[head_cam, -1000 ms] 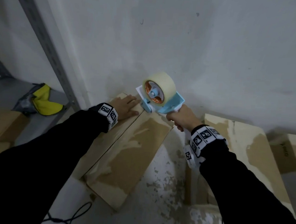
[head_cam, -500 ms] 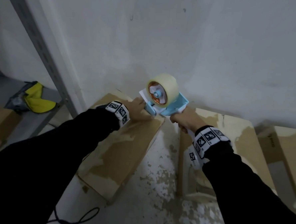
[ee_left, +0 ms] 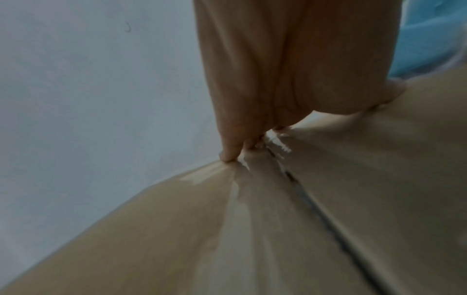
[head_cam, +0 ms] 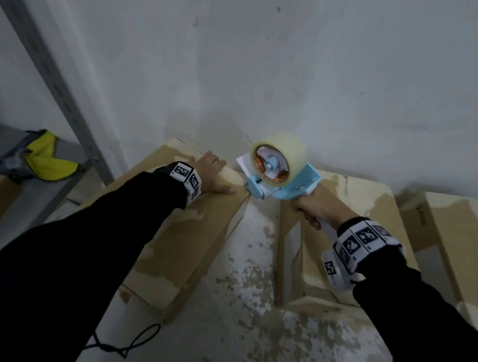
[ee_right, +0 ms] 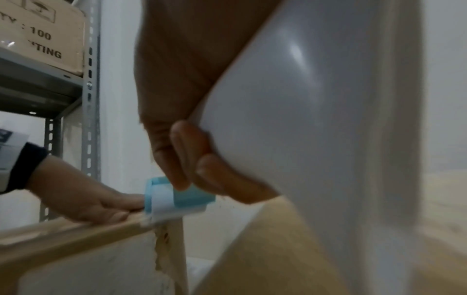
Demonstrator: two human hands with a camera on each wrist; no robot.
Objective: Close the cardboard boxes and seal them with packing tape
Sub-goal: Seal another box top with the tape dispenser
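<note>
A closed cardboard box (head_cam: 173,232) lies at the left on the floor, with glossy tape over its seam (ee_left: 290,175). My left hand (head_cam: 213,176) presses flat on its far end, fingers straight (ee_left: 252,89). My right hand (head_cam: 314,210) grips the white handle (ee_right: 316,119) of a blue tape dispenser (head_cam: 285,186) that carries a roll of clear tape (head_cam: 281,150). The dispenser's nose (ee_right: 174,199) touches the box's far right top edge, right beside my left hand (ee_right: 83,195). A second closed box (head_cam: 365,205) lies under my right wrist.
A third box (head_cam: 453,222) sits at the far right. The grey wall (head_cam: 267,70) stands just behind the boxes. A metal shelf upright (head_cam: 68,109) rises at the left, with a yellow cloth (head_cam: 48,160) on the shelf. A black cord (head_cam: 127,344) lies on the speckled floor.
The head view has swung left, so the boxes sit further right in frame. The dispenser's nose has shifted to the left box's far right edge. My left hand stays pressed on the far end.
</note>
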